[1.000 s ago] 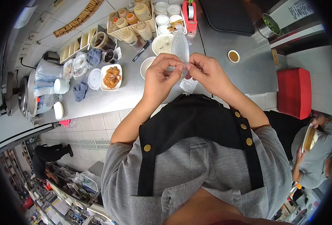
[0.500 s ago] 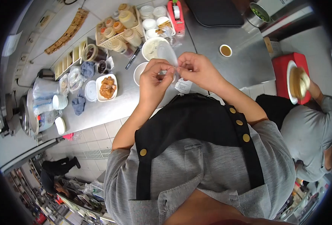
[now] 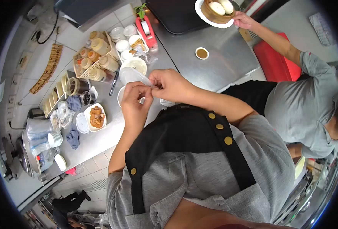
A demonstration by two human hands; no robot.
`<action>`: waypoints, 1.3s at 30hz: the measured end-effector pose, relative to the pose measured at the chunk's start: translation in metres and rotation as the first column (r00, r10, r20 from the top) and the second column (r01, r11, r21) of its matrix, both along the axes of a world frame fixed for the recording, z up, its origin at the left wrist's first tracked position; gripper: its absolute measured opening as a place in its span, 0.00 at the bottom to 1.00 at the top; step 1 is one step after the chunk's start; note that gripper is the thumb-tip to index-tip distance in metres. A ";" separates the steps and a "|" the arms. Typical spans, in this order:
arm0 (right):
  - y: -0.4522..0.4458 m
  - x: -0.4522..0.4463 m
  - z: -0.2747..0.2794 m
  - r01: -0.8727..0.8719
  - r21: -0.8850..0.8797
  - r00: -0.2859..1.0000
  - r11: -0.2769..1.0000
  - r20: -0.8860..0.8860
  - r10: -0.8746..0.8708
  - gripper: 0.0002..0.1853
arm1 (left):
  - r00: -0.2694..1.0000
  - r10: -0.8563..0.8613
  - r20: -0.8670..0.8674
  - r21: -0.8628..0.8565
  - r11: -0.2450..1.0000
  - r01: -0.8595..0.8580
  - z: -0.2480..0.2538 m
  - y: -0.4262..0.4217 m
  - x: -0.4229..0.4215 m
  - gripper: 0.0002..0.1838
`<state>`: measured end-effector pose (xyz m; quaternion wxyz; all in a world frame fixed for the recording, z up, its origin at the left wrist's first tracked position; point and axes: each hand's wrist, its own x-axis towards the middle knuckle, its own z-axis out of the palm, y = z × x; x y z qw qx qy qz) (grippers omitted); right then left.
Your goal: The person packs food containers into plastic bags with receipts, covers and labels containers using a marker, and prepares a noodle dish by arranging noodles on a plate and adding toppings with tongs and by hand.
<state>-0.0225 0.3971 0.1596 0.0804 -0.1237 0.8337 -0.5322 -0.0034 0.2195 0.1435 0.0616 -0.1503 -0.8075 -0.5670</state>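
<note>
My left hand (image 3: 137, 101) and my right hand (image 3: 171, 84) meet above the steel counter. Both are closed in a pinch on the edge of a translucent plastic lid (image 3: 132, 77); whether it is one lid or more I cannot tell. Partly hidden behind my left hand is a white bowl (image 3: 120, 96). Just beyond the lid stands another white bowl (image 3: 140, 65) with pale contents. A printed slip (image 3: 166, 102) lies under my right wrist.
To the left sit a square bowl of brown food pieces (image 3: 97, 117), a round lid (image 3: 82, 123) and a basket of sauce bottles (image 3: 85, 71). A red tape dispenser (image 3: 145, 31) and a sauce cup (image 3: 202, 53) stand farther out. A co-worker's hand (image 3: 245, 20) holds a plate with a bamboo steamer (image 3: 215, 17) of buns.
My view has turned, so the counter appears shifted left and down. My hands still pinch the lid, which now tilts flatter. The co-worker has brought the plate and steamer over the counter's far end.
</note>
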 end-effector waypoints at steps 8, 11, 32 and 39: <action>-0.019 -0.016 -0.033 0.114 0.193 0.974 0.974 -0.215 -0.072 0.08 | 0.998 0.024 -0.055 -0.043 0.999 -0.026 -0.039 -0.013 -0.013 0.08; -0.010 -0.035 -0.045 0.155 0.303 0.983 0.940 -0.145 -0.115 0.09 | 0.999 0.045 0.009 0.131 0.990 -0.045 -0.039 -0.023 -0.011 0.06; 0.098 -0.031 -0.237 0.705 -0.055 0.533 0.707 0.699 -0.477 0.12 | 0.143 0.750 0.645 -0.101 0.269 -0.958 -0.279 -0.442 0.001 0.14; 0.085 -0.014 -0.244 0.680 0.031 0.508 0.733 0.701 -0.501 0.17 | 0.457 0.887 0.063 -0.521 0.420 -0.743 -0.240 -0.366 0.004 0.19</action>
